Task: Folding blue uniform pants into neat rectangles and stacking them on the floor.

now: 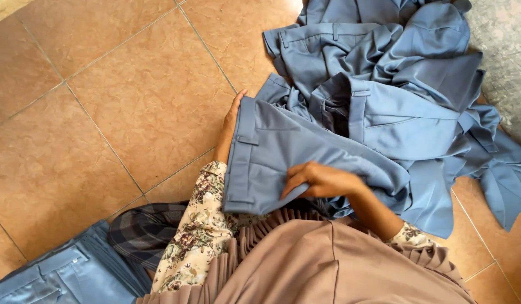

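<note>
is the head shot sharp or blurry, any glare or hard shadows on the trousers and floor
Head view: mostly sharp, with belt loops on the blue trousers crisp; light is soft and even, with only faint shadow under the left hand and right hand; a bright glare patch sits on the tiled floor at the top edge near the trouser pile; the frame corners look slightly softer.

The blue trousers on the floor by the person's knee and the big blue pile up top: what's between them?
In the head view, bare brown floor tiles and the person's left hand on the blue trousers waistband.
</note>
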